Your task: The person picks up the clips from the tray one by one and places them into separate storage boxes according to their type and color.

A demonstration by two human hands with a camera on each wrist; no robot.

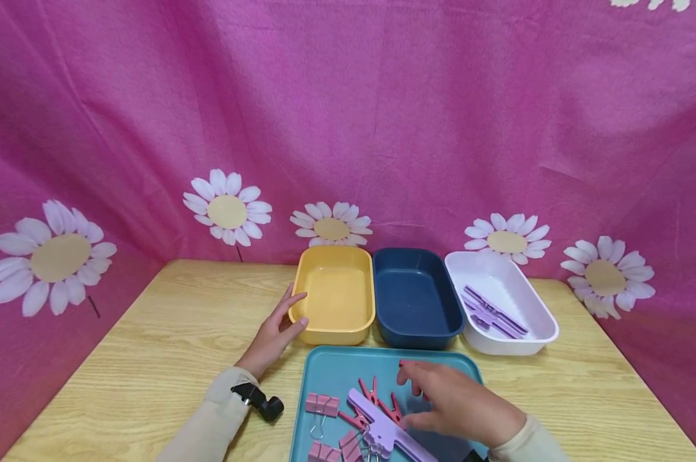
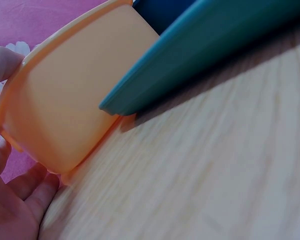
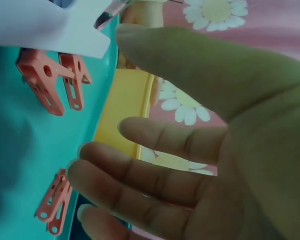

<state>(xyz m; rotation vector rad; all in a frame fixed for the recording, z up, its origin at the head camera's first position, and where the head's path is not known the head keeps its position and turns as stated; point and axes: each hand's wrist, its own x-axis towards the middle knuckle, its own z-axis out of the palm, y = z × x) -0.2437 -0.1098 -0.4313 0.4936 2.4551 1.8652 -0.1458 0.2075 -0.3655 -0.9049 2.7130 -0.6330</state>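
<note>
To my far left, white daisies (image 1: 59, 256) show on the magenta curtain (image 1: 348, 115) behind the pale wooden worktop (image 1: 198, 321). My left sleeve (image 1: 200, 423) is cream, with a black device (image 1: 261, 401) at the wrist. My left hand (image 1: 274, 335) rests against the left side of the yellow bin (image 1: 333, 289), fingers spread and loose, with thumb and index tips at the rim; it touches the bin without a tight grip. Nearer me, the teal tray (image 1: 350, 360) lies flat. At its left side are pink binder clips (image 1: 321, 404) with silver wire handles, some of them cut off by the lower edge of my view. Just right of these, coral-red clothespins (image 1: 374, 393) lie on the tray, some partly under a large lilac clip (image 1: 382, 428) that slants across them. The navy bin (image 1: 417, 292) stands beyond the tray, just beside the yellow one. My right hand (image 1: 452, 401) hangs over the right part of the tray, half open, fingers slightly bent and thumb apart, with nothing in its hold; from the right wrist, one clothespin lies near my fingertips. Farther right, the white bin (image 1: 506, 276) holds several lilac clips (image 1: 495, 310), and more daisies show behind it.
</note>
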